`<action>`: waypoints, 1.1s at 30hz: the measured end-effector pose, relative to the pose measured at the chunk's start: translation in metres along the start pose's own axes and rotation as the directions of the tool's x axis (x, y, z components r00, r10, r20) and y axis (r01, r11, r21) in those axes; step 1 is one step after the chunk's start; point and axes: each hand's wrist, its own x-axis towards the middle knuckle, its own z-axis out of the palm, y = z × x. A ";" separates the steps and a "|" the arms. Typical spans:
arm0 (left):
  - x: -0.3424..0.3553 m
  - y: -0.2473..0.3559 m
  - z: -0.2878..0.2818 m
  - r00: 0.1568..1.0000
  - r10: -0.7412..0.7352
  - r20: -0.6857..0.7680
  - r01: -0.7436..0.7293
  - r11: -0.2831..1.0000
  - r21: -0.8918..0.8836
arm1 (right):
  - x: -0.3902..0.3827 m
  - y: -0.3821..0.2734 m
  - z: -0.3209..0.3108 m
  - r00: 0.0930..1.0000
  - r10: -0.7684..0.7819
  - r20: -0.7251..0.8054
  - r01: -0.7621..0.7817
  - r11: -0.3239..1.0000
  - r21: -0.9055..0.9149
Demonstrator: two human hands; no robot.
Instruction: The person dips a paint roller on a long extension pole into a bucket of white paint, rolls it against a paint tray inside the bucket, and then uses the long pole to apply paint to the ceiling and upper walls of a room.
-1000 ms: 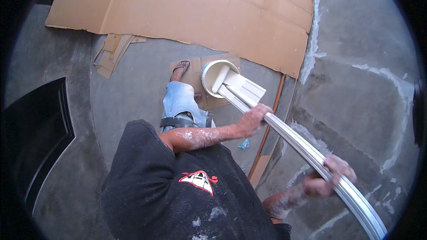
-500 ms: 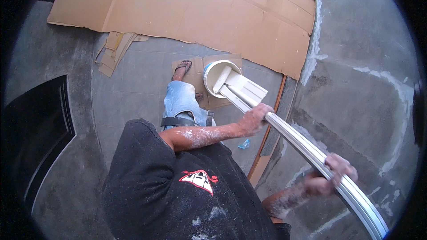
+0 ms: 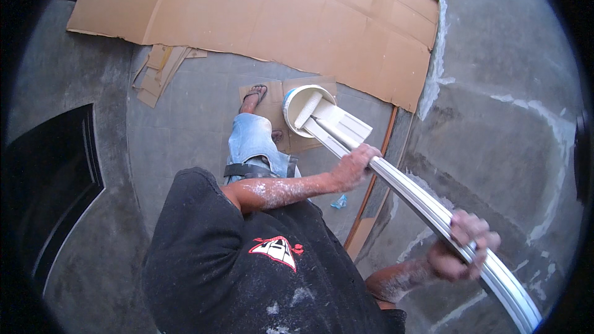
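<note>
A long white extension pole (image 3: 417, 199) runs from lower right up to a paint roller (image 3: 307, 109). The roller lies inside a white bucket (image 3: 289, 104) on the floor, against a white ribbed draining grid (image 3: 348, 125). My left hand (image 3: 354, 166) grips the pole near the bucket end, its forearm speckled with white paint. Lower down the same pole, my right hand (image 3: 464, 248) is closed round it. My leg in blue shorts and a sandalled foot (image 3: 255, 96) stand beside the bucket on a small piece of cardboard.
Large cardboard sheets (image 3: 278, 18) cover the grey concrete floor behind the bucket, with loose scraps (image 3: 159, 71) to the left. A grey wall (image 3: 507, 117) with white filler streaks rises at right. A brown wooden strip (image 3: 371, 188) and a blue scrap (image 3: 338, 201) lie near its base.
</note>
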 end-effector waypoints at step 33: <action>-0.004 -0.006 0.021 1.000 0.013 -0.025 -0.013 1.000 0.023 | -0.010 0.011 0.006 0.986 -0.093 -0.139 0.069 0.984 -0.166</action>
